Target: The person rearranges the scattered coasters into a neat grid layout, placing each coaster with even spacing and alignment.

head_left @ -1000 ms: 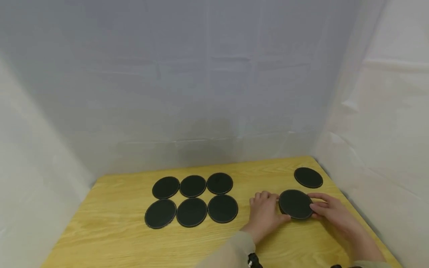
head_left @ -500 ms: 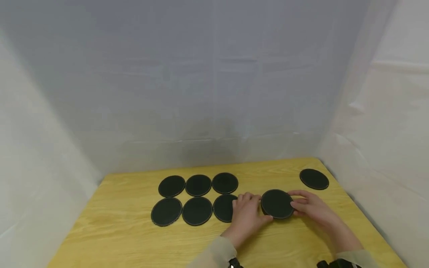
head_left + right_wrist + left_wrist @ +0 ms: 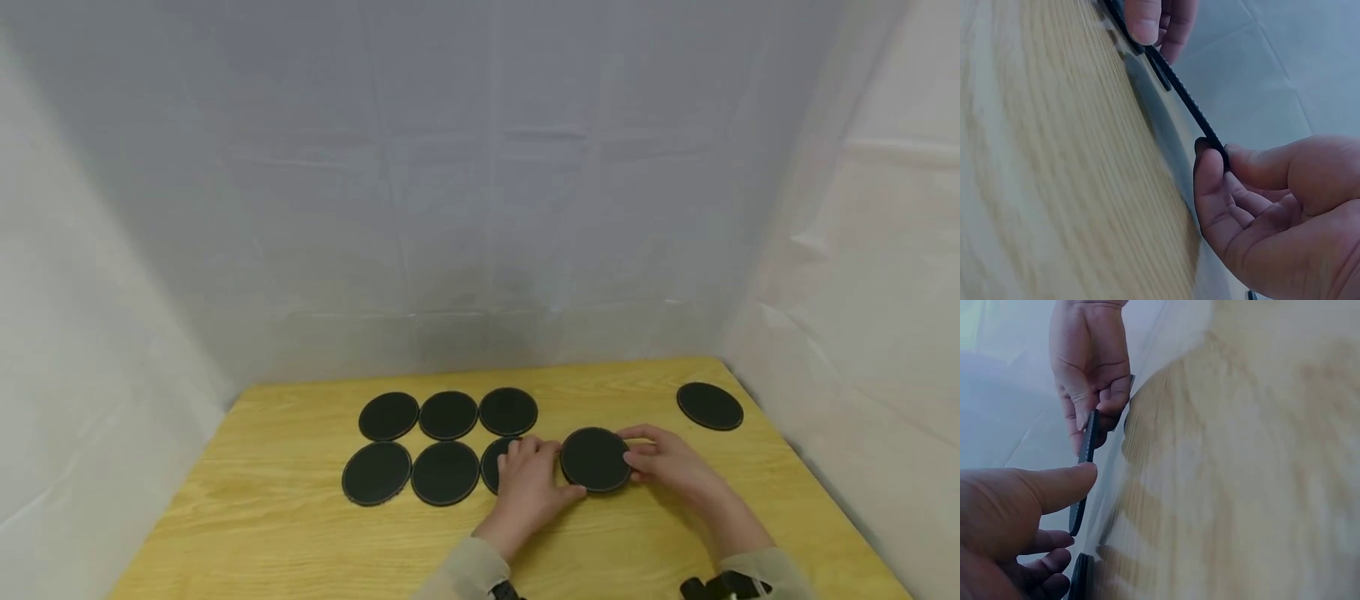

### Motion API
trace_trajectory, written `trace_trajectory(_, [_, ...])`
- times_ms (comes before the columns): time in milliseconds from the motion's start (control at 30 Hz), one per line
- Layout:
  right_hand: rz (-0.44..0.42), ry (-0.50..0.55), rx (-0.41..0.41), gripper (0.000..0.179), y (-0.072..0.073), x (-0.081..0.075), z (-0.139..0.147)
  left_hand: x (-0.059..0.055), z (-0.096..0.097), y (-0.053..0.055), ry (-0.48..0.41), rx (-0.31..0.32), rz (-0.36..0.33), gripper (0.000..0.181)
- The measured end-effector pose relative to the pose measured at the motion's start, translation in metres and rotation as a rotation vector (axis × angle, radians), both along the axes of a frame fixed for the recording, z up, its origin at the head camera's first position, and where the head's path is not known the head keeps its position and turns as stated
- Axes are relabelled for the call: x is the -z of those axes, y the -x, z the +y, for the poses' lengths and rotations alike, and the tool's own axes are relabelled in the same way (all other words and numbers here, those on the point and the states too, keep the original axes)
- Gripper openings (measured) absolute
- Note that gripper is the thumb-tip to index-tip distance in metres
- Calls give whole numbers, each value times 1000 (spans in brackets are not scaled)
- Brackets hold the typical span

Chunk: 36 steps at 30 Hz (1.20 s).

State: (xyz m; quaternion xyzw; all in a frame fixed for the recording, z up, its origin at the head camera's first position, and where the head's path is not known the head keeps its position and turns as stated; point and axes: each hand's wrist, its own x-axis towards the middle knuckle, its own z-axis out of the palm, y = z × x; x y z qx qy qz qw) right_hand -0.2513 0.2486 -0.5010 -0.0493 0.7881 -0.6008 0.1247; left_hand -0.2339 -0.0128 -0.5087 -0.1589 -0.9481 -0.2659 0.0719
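A round black coaster (image 3: 596, 460) with a pale stitched line along its rim is held slightly above the table between both hands. My right hand (image 3: 671, 467) pinches its right edge, thumb on top and fingers beneath, as the right wrist view shows at the coaster's edge (image 3: 1191, 103). On the left side, my left hand (image 3: 528, 487) holds the rim, its thumb at the near edge and its fingers at the far left. That hand partly covers another black coaster (image 3: 491, 467) lying on the table. In the left wrist view the held coaster (image 3: 1088, 444) appears edge-on.
Several matching coasters (image 3: 446, 473) lie in two touching rows on the wooden table (image 3: 285, 467), left of the hands. A single coaster (image 3: 710, 406) lies at the far right, near the table's edge. White sheeting (image 3: 480, 208) encloses the back and sides.
Both hands have carried the coaster leftward, away from the single coaster and closer to the rows. My left hand now covers part of the front row's right coaster. The view has shifted slightly.
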Motion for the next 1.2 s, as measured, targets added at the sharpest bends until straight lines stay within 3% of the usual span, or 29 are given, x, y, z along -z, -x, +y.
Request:
trace_trajectory(400, [-8, -34, 7, 47, 4, 3, -14, 3, -10, 1, 8, -2, 7, 61])
trace_trajectory(500, [37, -99, 1, 44, 4, 2, -17, 5, -11, 2, 14, -3, 8, 61])
trace_trajectory(700, [179, -368, -7, 36, 5, 2, -22, 7, -13, 3, 10, 2, -5, 62])
trace_trajectory(800, [230, -447, -21, 34, 6, 1, -25, 9, -13, 3, -6, 9, -2, 62])
trace_trajectory(1067, [242, -475, -15, 34, 4, -2, -29, 20, -14, 7, -30, 11, 45, 62])
trace_trajectory(1200, [266, -498, -9, 33, 2, -1, -31, 15, -15, 6, -35, 30, 33, 62])
